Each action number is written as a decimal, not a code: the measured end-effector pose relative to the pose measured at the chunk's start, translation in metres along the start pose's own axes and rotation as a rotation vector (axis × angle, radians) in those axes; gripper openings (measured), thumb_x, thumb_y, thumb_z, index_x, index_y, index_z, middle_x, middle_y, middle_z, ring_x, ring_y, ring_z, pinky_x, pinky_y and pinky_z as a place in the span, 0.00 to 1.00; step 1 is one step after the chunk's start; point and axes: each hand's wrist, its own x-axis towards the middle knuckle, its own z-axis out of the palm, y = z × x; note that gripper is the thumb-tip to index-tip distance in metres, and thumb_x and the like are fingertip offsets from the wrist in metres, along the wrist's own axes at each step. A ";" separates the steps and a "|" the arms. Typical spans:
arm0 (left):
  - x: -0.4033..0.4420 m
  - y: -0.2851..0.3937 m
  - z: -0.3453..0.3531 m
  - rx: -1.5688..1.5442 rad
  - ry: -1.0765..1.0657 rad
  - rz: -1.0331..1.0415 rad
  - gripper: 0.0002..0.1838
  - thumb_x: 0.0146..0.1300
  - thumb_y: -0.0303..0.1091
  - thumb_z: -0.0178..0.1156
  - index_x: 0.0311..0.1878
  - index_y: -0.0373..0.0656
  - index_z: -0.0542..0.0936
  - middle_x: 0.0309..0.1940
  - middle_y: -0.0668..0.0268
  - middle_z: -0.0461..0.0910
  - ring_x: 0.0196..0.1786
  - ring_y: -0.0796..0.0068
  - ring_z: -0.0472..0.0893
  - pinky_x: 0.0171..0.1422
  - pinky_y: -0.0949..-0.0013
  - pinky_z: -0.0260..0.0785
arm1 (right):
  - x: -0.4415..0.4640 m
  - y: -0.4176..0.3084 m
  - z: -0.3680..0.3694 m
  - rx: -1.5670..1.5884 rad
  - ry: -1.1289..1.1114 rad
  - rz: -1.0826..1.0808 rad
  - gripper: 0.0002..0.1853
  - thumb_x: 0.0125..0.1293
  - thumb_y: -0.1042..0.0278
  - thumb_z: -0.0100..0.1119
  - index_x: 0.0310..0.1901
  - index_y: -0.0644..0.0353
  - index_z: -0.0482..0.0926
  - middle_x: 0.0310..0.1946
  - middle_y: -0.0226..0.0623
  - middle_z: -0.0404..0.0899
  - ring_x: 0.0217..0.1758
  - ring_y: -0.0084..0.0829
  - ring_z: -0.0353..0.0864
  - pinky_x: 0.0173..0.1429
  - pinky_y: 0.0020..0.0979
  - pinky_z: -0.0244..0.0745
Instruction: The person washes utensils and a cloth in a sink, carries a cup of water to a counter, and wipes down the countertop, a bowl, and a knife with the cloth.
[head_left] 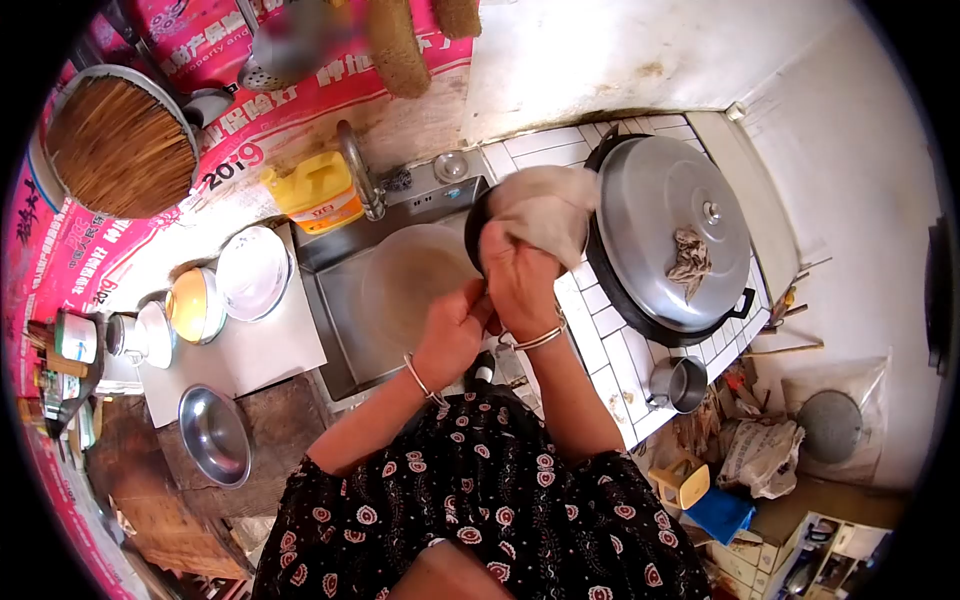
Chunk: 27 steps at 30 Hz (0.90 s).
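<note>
My right hand (520,275) is closed around a pale greyish cloth (545,205). The cloth is bunched against a dark, rounded item (479,225) whose kind I cannot make out, since the hand and cloth cover most of it. Just below and left, my left hand (455,325) is closed, its fingers meeting near my right wrist; what they grip is hidden. Both hands are over the right edge of a steel sink (340,345). In the sink sits a round, pale basin (400,285) holding cloudy water.
Right of the sink, a large lidded pot (660,230) sits on white tiles, with a crumpled rag (689,262) on its lid. A small metal pot (680,384) is nearby. Behind the sink are a faucet (358,170) and yellow jug (318,192); bowls (253,272) and a steel bowl (215,435) are left.
</note>
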 end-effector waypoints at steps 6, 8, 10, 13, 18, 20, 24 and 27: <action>-0.007 -0.004 -0.009 -0.039 0.075 -0.084 0.06 0.61 0.25 0.47 0.31 0.35 0.72 0.20 0.68 0.74 0.24 0.82 0.72 0.31 0.77 0.65 | 0.012 -0.004 -0.025 -0.215 -0.679 -0.234 0.12 0.56 0.60 0.51 0.24 0.59 0.78 0.25 0.47 0.76 0.36 0.46 0.74 0.40 0.42 0.68; -0.008 -0.009 -0.011 -0.041 0.110 -0.088 0.06 0.61 0.26 0.47 0.31 0.35 0.72 0.19 0.68 0.74 0.24 0.82 0.72 0.30 0.76 0.65 | 0.018 -0.001 -0.032 -0.304 -0.699 -0.225 0.13 0.55 0.60 0.51 0.22 0.60 0.77 0.22 0.47 0.75 0.33 0.46 0.74 0.38 0.43 0.68; -0.004 -0.013 -0.019 -0.005 0.126 -0.097 0.06 0.61 0.26 0.47 0.31 0.35 0.72 0.19 0.68 0.74 0.24 0.81 0.73 0.30 0.75 0.65 | 0.024 -0.008 -0.033 -0.431 -0.559 -0.297 0.12 0.54 0.63 0.52 0.21 0.62 0.75 0.20 0.45 0.73 0.30 0.46 0.72 0.36 0.42 0.66; -0.005 -0.007 -0.015 0.133 0.172 0.044 0.05 0.60 0.26 0.48 0.31 0.35 0.71 0.19 0.67 0.75 0.23 0.80 0.73 0.29 0.74 0.65 | 0.033 -0.010 -0.018 -0.479 -0.201 -0.418 0.10 0.52 0.69 0.53 0.35 0.63 0.72 0.30 0.42 0.70 0.37 0.43 0.66 0.40 0.40 0.62; 0.003 -0.025 -0.026 0.042 0.178 0.041 0.06 0.63 0.29 0.46 0.32 0.39 0.71 0.21 0.70 0.73 0.22 0.85 0.68 0.25 0.78 0.60 | 0.001 0.008 0.010 -0.433 -0.330 -0.376 0.11 0.52 0.72 0.54 0.38 0.63 0.70 0.34 0.45 0.69 0.36 0.45 0.65 0.39 0.41 0.60; -0.002 -0.012 -0.029 0.078 0.205 0.034 0.07 0.63 0.28 0.46 0.31 0.39 0.71 0.20 0.70 0.73 0.22 0.85 0.68 0.25 0.78 0.60 | -0.005 -0.003 0.003 -0.301 -0.413 -0.338 0.12 0.50 0.74 0.55 0.38 0.63 0.71 0.35 0.45 0.69 0.37 0.45 0.66 0.42 0.41 0.61; -0.001 -0.008 -0.026 0.177 0.261 0.093 0.08 0.63 0.28 0.46 0.29 0.39 0.71 0.19 0.71 0.73 0.22 0.85 0.68 0.25 0.78 0.60 | 0.015 -0.019 -0.020 -0.323 -0.142 -0.477 0.18 0.44 0.76 0.57 0.42 0.61 0.72 0.36 0.41 0.70 0.38 0.41 0.66 0.43 0.39 0.62; -0.008 0.002 -0.022 0.290 0.223 0.138 0.08 0.62 0.28 0.46 0.27 0.39 0.70 0.19 0.71 0.73 0.22 0.85 0.68 0.26 0.78 0.60 | 0.046 -0.026 -0.031 -0.611 0.011 -0.531 0.24 0.40 0.75 0.59 0.46 0.57 0.73 0.37 0.35 0.71 0.38 0.38 0.67 0.43 0.38 0.63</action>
